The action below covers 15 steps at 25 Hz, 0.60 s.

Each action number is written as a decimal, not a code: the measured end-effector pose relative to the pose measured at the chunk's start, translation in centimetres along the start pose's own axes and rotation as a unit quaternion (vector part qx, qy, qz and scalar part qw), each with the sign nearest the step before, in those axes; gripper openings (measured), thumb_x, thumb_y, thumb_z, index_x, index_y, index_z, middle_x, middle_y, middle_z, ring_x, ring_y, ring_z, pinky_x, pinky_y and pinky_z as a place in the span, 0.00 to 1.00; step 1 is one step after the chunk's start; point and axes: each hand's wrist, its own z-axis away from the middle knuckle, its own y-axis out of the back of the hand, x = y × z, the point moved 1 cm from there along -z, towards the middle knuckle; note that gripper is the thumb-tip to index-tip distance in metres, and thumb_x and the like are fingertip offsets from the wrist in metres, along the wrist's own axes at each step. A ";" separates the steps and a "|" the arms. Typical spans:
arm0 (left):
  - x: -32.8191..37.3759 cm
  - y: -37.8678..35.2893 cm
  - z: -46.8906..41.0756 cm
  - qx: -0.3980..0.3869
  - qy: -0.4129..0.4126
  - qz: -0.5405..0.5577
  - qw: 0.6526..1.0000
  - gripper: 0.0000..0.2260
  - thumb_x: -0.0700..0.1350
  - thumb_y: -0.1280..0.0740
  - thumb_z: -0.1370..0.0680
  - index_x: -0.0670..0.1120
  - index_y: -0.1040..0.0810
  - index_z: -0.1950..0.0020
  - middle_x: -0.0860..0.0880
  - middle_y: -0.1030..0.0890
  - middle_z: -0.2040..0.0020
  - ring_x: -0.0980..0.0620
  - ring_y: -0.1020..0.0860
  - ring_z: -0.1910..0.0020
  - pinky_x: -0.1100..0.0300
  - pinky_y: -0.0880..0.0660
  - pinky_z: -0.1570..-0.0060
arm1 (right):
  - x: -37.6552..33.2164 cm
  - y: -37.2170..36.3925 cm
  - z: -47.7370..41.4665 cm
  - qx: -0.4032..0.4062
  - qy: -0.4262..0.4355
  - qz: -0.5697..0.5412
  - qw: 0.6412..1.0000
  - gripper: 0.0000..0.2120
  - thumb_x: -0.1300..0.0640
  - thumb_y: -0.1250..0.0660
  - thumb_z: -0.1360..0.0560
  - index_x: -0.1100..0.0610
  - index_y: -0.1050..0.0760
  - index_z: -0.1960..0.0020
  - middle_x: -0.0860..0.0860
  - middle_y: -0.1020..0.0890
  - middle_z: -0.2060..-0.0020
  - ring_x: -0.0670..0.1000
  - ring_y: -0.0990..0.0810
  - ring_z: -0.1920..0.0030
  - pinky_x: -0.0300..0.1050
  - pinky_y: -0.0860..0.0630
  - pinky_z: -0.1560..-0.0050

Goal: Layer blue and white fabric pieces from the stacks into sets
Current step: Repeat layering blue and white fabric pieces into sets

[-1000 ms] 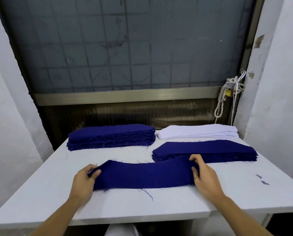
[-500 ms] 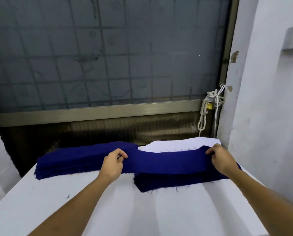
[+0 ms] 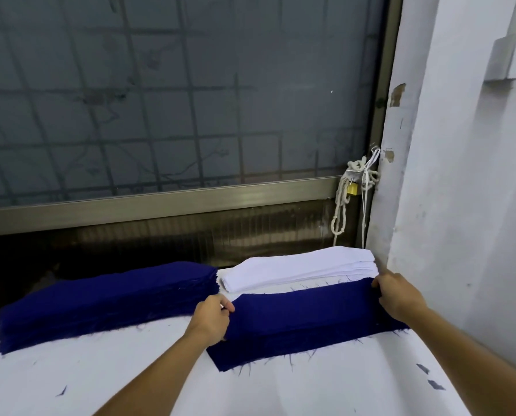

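So there's a white table (image 3: 124,382) with 3 piles on it. Far left is a thick blue stack (image 3: 106,298), and just to the right of it sits a white stack (image 3: 298,268), pushed up by the wall (image 3: 475,175). Nearer than the white stack, on the right half of the table, is a lower blue pile (image 3: 280,348), with 1 blue piece (image 3: 304,304) spread along the top of it.

The left hand (image 3: 213,319) pinches the left end of that piece, thumb and fingers closed together on the edge. The right hand (image 3: 399,295) has its fingers curled over the far right corner of the same piece, clamped on the cloth, close to the right end of the white stack. The piece lies mostly flat on the pile, and loose threads stick out along the pile's near edge.

2 small blue scraps (image 3: 422,368) lie on the table near the right side. Behind the table is a window (image 3: 175,100) with a grid pattern. A knotted white rope (image 3: 342,205) with a yellow padlock (image 3: 352,190) hangs at the right end of the frame.
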 end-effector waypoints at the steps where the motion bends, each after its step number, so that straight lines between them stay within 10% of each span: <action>1: -0.3 -0.2 0.0 -0.013 0.004 0.000 1.000 0.09 0.36 0.40 0.16 0.47 0.22 0.46 0.47 0.24 0.41 0.49 0.20 0.52 0.59 0.18 0.64 | 0.3 -0.4 0.1 -0.004 0.002 0.010 1.000 0.13 0.64 0.38 0.22 0.52 0.24 0.40 0.51 0.23 0.41 0.52 0.23 0.45 0.44 0.23 0.46; 15: -2.5 2.1 -0.7 0.009 -0.017 -0.057 0.998 0.04 0.40 0.32 0.19 0.49 0.23 0.50 0.48 0.18 0.53 0.51 0.19 0.55 0.54 0.18 0.52 | -2.6 -1.4 1.6 0.126 0.010 0.102 0.987 0.16 0.59 0.38 0.22 0.47 0.25 0.37 0.46 0.24 0.36 0.51 0.30 0.36 0.47 0.31 0.37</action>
